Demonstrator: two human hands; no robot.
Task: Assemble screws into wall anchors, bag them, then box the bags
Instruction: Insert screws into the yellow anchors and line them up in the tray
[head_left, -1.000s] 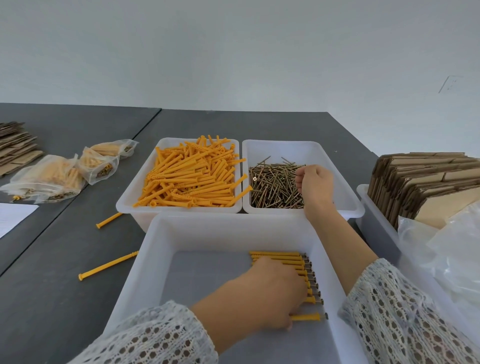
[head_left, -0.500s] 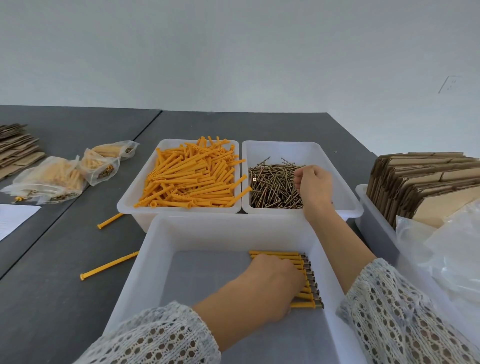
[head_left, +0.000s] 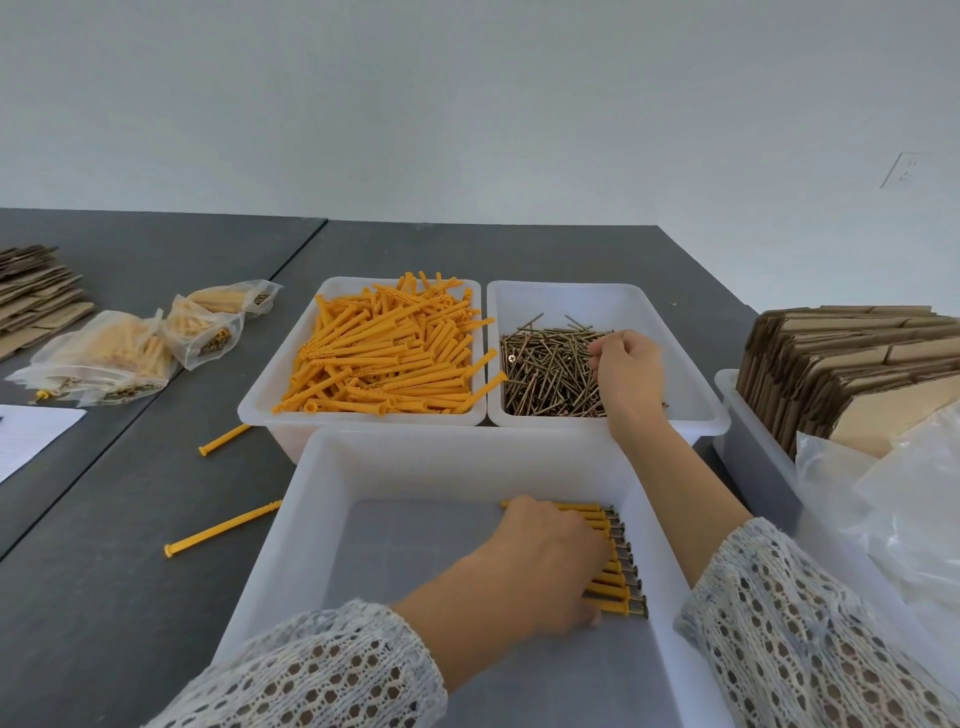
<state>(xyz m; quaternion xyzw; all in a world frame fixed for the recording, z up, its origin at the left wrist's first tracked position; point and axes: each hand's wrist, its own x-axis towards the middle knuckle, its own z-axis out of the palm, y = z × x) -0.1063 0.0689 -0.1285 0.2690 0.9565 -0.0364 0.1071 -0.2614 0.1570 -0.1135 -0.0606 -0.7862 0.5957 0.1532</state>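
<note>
Lower centre, near tray: white tray (head_left: 332, 525) holds a row of assembled anchors (head_left: 615, 569), yellow, with screw heads at their right ends, lying side by side along the tray's right part.
Left hand: left hand (head_left: 545, 561) lies on that row, fingers bent over the anchors; whether it grips any I cannot tell.
Left of tray: two loose anchors (head_left: 223, 527) on the grey table (head_left: 130, 597).
Centre, far trays: anchor bin (head_left: 374, 353) heaped with yellow anchors; just right of it, screw bin (head_left: 597, 301) with a pile of screws (head_left: 545, 374).
Right hand: right hand (head_left: 631, 371) over the screws, fingers curled, pinching among them.
Upper left: filled bags (head_left: 119, 353) and flat cardboard (head_left: 31, 296).
Right edge: folded boxes (head_left: 857, 374) upright in a bin, clear plastic (head_left: 893, 509) in front.
</note>
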